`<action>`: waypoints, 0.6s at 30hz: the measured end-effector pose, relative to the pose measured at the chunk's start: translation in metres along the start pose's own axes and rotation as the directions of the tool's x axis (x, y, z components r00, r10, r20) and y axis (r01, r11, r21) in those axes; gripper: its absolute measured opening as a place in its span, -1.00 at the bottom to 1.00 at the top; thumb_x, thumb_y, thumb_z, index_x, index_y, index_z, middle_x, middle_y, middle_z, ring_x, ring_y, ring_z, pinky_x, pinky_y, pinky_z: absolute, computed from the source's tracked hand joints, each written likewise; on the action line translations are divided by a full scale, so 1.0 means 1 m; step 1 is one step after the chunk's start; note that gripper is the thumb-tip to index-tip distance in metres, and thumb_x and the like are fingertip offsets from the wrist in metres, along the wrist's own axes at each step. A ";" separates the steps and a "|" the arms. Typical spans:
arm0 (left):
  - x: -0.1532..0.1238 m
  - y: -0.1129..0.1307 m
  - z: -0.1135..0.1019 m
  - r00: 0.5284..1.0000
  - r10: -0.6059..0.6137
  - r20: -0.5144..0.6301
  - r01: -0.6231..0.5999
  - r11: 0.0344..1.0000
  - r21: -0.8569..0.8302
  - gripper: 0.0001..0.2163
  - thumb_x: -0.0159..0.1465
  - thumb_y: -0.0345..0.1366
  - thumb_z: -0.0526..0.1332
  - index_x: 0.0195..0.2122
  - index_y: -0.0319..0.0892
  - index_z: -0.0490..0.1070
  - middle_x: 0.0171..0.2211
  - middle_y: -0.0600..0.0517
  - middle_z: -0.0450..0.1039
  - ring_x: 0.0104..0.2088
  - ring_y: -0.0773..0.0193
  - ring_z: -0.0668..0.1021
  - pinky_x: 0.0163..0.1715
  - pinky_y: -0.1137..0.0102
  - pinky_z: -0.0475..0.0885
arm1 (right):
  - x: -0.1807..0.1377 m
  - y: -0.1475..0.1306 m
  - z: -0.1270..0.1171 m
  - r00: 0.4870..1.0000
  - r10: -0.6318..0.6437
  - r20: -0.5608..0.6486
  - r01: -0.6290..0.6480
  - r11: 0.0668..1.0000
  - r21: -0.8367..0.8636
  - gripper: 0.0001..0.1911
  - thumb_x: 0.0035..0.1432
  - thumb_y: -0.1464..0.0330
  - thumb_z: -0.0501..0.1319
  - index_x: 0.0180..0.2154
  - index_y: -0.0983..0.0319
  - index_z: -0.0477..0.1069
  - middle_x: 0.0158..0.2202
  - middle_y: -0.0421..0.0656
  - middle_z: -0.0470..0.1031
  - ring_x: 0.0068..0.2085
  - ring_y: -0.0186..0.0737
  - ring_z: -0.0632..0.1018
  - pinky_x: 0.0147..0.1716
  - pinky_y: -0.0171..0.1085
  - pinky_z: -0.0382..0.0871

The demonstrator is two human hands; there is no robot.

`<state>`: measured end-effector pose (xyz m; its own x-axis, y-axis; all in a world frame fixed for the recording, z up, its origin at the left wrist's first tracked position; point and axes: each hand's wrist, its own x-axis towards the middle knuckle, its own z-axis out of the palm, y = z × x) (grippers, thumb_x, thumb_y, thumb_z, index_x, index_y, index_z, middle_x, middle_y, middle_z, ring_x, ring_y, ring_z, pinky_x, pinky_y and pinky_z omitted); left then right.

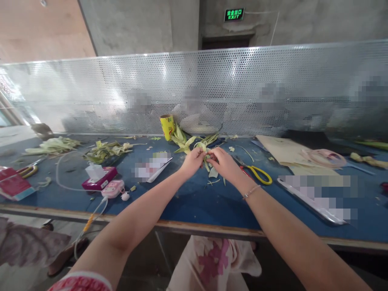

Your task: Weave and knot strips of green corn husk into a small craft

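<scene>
At the middle of the table, my left hand (194,161) and my right hand (222,162) meet with fingers pinched on a small bundle of pale green corn husk (200,144). Fingers hide part of the bundle, and loose strips hang below it. Longer green husk leaves (184,144) lie just behind my left hand, against a yellow printed cylinder (167,127). Beside my right wrist rest scissors with yellow handles (261,174). A pale husk scrap (213,172) lies on the table under my hands.
A perforated metal screen (121,89) stands behind the blue table (194,206). Leaf piles (107,152), a purple tissue box (98,178), a pink charger (112,189) with its cable and a phone (153,166) are left. Brown paper (281,151) and a tablet-like device (315,202) lie right.
</scene>
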<state>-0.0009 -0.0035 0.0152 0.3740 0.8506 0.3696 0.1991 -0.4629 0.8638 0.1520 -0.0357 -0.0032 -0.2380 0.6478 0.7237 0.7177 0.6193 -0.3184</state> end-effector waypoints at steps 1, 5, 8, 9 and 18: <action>0.001 -0.002 0.001 1.000 -0.008 -0.003 0.008 1.000 -0.029 -0.89 0.25 -0.32 0.07 -0.42 -0.14 0.16 -0.74 0.23 0.16 -0.71 0.43 0.32 -0.61 0.50 0.22 | 0.000 0.000 0.000 1.000 0.004 0.014 -0.004 1.000 -0.006 -0.96 0.19 0.41 0.11 -0.27 0.19 0.28 -0.29 -0.11 0.37 -0.29 -0.17 0.45 -0.27 -0.18 0.35; 0.002 -0.006 0.003 1.000 -0.017 -0.005 0.016 0.992 -0.124 -0.89 0.25 -0.29 0.08 -0.38 -0.13 0.13 -0.74 0.26 0.14 -0.72 0.44 0.30 -0.62 0.50 0.23 | 0.001 -0.003 0.002 0.994 0.035 0.101 -0.032 0.999 -0.034 -0.91 0.18 0.45 0.09 -0.39 0.20 0.27 -0.42 -0.16 0.36 -0.37 -0.22 0.41 -0.35 -0.25 0.26; 0.001 -0.003 0.004 1.000 -0.020 -0.023 0.015 0.982 -0.187 -0.88 0.26 -0.27 0.09 -0.37 -0.15 0.16 -0.73 0.26 0.14 -0.73 0.46 0.28 -0.65 0.52 0.23 | 0.001 -0.005 0.002 0.994 0.014 0.108 -0.014 1.000 -0.007 -0.85 0.17 0.47 0.07 -0.46 0.21 0.25 -0.45 -0.16 0.36 -0.38 -0.25 0.39 -0.35 -0.28 0.21; 0.001 -0.002 0.003 0.999 -0.027 -0.025 0.021 0.977 -0.212 -0.87 0.26 -0.26 0.10 -0.38 -0.16 0.16 -0.74 0.27 0.12 -0.74 0.47 0.26 -0.65 0.52 0.22 | 0.002 -0.006 0.002 0.996 0.018 0.089 -0.018 1.000 0.001 -0.84 0.17 0.47 0.07 -0.47 0.21 0.24 -0.46 -0.16 0.36 -0.39 -0.25 0.38 -0.35 -0.29 0.19; 0.000 0.000 0.004 0.995 -0.070 0.076 0.093 0.930 -0.357 -0.76 0.19 -0.26 0.20 -0.54 -0.20 0.18 -0.70 0.20 0.19 -0.69 0.52 0.28 -0.64 0.54 0.25 | 0.003 -0.007 -0.005 0.994 0.098 0.040 -0.099 0.995 0.023 -0.77 0.11 0.46 0.08 -0.57 0.20 0.14 -0.58 -0.22 0.26 -0.49 -0.30 0.29 -0.44 -0.31 0.09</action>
<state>0.0030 -0.0042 0.0133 0.4269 0.8595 0.2810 -0.1032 -0.2624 0.9594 0.1491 -0.0402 0.0043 -0.1925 0.7223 0.6643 0.7223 0.5625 -0.4024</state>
